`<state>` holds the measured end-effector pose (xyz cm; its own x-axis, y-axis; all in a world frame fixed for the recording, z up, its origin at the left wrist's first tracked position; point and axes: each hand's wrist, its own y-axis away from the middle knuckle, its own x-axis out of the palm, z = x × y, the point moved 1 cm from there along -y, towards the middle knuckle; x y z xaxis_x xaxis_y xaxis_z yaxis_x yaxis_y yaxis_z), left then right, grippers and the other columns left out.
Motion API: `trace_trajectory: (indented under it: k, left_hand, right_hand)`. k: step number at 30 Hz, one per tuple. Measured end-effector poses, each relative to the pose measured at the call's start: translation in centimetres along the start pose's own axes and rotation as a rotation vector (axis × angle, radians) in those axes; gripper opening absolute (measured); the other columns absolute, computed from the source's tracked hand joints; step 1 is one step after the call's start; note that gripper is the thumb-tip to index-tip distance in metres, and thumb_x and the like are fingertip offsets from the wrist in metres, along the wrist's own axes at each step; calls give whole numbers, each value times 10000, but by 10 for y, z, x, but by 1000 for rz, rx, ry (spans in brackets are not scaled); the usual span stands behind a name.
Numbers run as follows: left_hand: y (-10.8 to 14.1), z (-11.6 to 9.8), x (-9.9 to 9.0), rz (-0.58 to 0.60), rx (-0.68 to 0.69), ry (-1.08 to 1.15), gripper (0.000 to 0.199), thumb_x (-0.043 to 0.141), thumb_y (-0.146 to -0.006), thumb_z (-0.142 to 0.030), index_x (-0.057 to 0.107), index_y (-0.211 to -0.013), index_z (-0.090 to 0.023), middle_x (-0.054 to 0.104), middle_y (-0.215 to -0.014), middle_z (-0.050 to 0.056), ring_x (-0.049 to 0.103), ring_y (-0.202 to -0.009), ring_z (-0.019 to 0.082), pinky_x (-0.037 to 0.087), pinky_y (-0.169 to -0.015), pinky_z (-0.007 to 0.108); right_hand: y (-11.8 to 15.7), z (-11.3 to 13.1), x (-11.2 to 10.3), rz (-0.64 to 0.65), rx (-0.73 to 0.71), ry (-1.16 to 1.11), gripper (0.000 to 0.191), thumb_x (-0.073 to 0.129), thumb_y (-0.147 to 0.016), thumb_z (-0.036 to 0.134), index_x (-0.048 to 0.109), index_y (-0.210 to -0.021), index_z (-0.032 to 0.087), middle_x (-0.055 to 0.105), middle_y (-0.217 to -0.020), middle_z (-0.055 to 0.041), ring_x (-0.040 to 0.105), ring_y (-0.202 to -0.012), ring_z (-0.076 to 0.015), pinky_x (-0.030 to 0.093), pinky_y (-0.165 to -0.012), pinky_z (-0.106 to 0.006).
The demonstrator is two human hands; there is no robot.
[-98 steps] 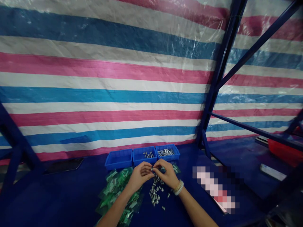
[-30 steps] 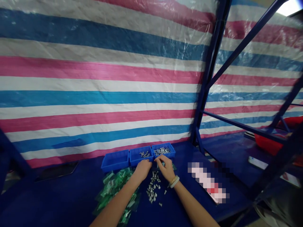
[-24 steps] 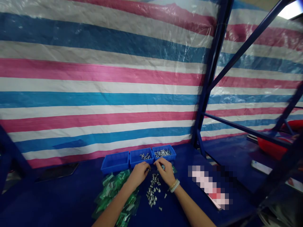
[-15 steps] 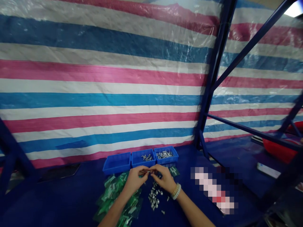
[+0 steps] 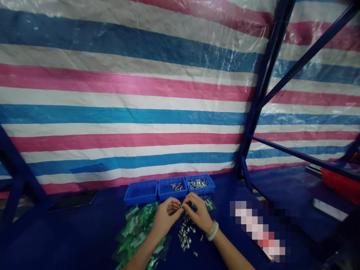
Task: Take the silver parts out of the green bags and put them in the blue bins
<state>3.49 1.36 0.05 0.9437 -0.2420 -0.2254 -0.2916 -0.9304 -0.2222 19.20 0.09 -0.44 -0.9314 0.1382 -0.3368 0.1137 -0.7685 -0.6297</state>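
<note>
At the middle of the head view, just in front of the blue bins, my two hands meet fingertip to fingertip. My left hand (image 5: pixel 168 215) pinches a small metal piece (image 5: pixel 181 206) between thumb and fingers. From the other side my right hand (image 5: pixel 199 213), with pale beads at its wrist, pinches the same piece. It is too small to tell its exact kind. Beneath and between the hands lies a loose pile of silvery screws (image 5: pixel 184 236), with a few strays to the right. Small green-marked plastic bags (image 5: pixel 135 232) are heaped beside my left forearm.
Three blue bins stand in a row: a left bin (image 5: pixel 140 200), a middle bin (image 5: pixel 171 195) and a right bin (image 5: pixel 201 190), the latter two holding metal parts. A dark flat device (image 5: pixel 75 199) lies left. A blue frame post (image 5: pixel 254 101) rises at right; a red container (image 5: pixel 341 182) sits beyond.
The view has shifted slightly, so most things sit a little farther right. My hands stay together at the small metal piece, with the left fingers slightly more spread.
</note>
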Motion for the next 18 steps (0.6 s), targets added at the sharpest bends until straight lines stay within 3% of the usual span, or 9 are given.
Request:
trace_trajectory:
  k: [7, 11, 14, 16, 18]
  left_hand:
    - [-7, -4, -6, -89, 224, -293, 139, 593, -801, -290, 660, -818, -169, 655, -755, 34, 620, -684, 166, 518, -656, 267]
    - [-42, -14, -18, -138, 311, -488, 133, 584, -797, -213, 677, -888, -185, 667, -795, 34, 620, -732, 172, 513, -710, 287]
    - [-61, -20, -25, -138, 326, -579, 277, 609, -780, -179, 641, -1055, -188, 679, -881, 42, 623, -775, 179, 504, -759, 307]
    - [-59, -18, -26, -65, 337, -647, 273, 598, -789, -167, 639, -1058, -188, 680, -908, 46, 624, -813, 188, 489, -789, 312]
    - [-47, -10, -24, 115, 329, -746, 213, 600, -782, -156, 667, -981, -193, 681, -883, 42, 625, -840, 204, 473, -797, 310]
  right_hand:
    - [1, -6, 4, 96, 11, -71, 288, 440, -951, 307, 647, -793, 185, 625, -778, -33, 583, -735, -161, 455, -700, -265]
    - [0, -13, 0, -9, 68, -48, 286, 450, -946, 329, 688, -868, 192, 666, -806, -45, 610, -747, -175, 471, -704, -272]
    - [0, -18, -2, -67, 96, -37, 295, 460, -939, 345, 697, -868, 185, 673, -773, -46, 614, -709, -176, 479, -679, -271]
    - [-1, -20, -3, -83, 101, -38, 298, 460, -937, 348, 696, -863, 182, 675, -764, -46, 618, -708, -179, 480, -673, -271]
    - [-1, -20, -4, -91, 106, -39, 296, 459, -937, 346, 693, -859, 182, 675, -762, -45, 623, -717, -182, 478, -672, -270]
